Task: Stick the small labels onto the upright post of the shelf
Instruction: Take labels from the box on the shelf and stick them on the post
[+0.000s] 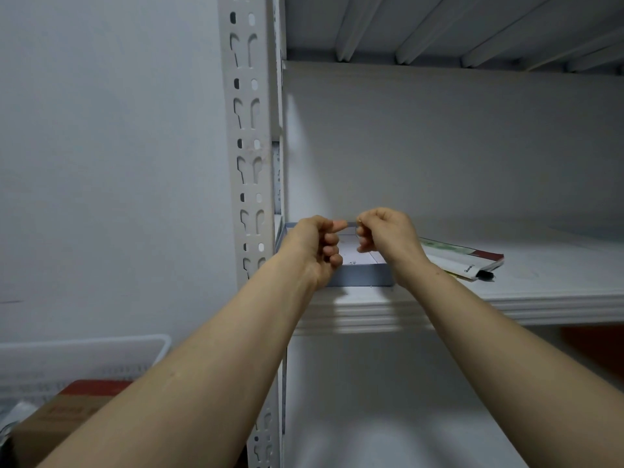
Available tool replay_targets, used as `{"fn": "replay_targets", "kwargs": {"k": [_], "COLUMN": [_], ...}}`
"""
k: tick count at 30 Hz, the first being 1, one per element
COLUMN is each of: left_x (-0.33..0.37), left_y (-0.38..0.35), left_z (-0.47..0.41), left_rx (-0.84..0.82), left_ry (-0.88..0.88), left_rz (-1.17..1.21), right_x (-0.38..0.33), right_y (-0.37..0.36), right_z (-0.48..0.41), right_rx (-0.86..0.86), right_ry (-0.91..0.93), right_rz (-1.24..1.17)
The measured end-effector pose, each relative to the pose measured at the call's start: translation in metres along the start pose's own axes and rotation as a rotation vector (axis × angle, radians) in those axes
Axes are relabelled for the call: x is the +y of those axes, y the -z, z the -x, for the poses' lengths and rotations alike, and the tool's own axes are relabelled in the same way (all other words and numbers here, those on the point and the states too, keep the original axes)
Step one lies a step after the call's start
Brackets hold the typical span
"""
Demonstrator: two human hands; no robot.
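Lower left, off the shelf: a white perforated basket is seen against the wall, with a brown cardboard box with a red top in front of it.

The upright post is seen left of centre. It is white, punched with keyhole slots and round holes, and runs from top to bottom at the left end of the shelf. No label can be made out on its slotted face.

A shallow blue-grey tray is set at the front left corner of the shelf, just beside the post. A lined white sheet is laid flat inside it; single labels are too small to pick out.

Both hands are raised over the tray, close together but apart.
- The left hand is curled, with thumb and forefinger stretched toward the right hand.
- The right hand is curled narrow, with fingertips drawn together facing the left.
- A thin pale line is seen between the two sets of fingertips. Held label or far rim of the tray: cannot be told, so the grip of either hand cannot be confirmed.

Right of the tray, a few flat paper packets are stacked near the front edge of the shelf, one with a red band. The ribbed underside of an upper shelf is seen above.
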State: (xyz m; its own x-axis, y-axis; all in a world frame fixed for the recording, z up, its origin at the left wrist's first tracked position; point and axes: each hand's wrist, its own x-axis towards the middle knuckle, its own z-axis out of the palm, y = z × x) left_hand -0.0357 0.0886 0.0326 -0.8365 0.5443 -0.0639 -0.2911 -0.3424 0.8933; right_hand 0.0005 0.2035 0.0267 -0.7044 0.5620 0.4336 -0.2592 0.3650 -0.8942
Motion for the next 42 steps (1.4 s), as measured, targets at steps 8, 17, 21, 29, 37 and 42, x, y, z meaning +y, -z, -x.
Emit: {"fn": "replay_targets", "kwargs": {"k": [8, 17, 21, 29, 37, 42], "left_x": [-0.002, -0.001, -0.001, -0.001, 0.006, 0.008], "left_y": [-0.001, 0.006, 0.007, 0.005, 0.003, 0.002], "left_z": [-0.003, -0.01, -0.013, -0.025, -0.036, -0.042], "left_rx": [0.199, 0.124, 0.051, 0.127, 0.115, 0.155], "left_ry": [-0.257, -0.387, -0.487, -0.857, -1.131, -1.115], "left_rz": [-0.432, -0.435, -0.394, -0.73, -1.028, -1.087], "right_x": [-0.001, -0.007, -0.01, -0.012, -0.015, -0.011], "right_y": [0.0, 0.003, 0.003, 0.004, 0.011, 0.008], "right_z": [-0.011, -0.023, -0.025, -0.025, -0.029, -0.027], "right_rx": [-0.087, -0.282, -0.35, -0.352, -0.336, -0.37], "right_ry": [-0.025, -0.307, -0.44, -0.593, -0.672, -0.696], "right_rz": [0.249, -0.269, -0.403, -0.509, -0.53, -0.636]}}
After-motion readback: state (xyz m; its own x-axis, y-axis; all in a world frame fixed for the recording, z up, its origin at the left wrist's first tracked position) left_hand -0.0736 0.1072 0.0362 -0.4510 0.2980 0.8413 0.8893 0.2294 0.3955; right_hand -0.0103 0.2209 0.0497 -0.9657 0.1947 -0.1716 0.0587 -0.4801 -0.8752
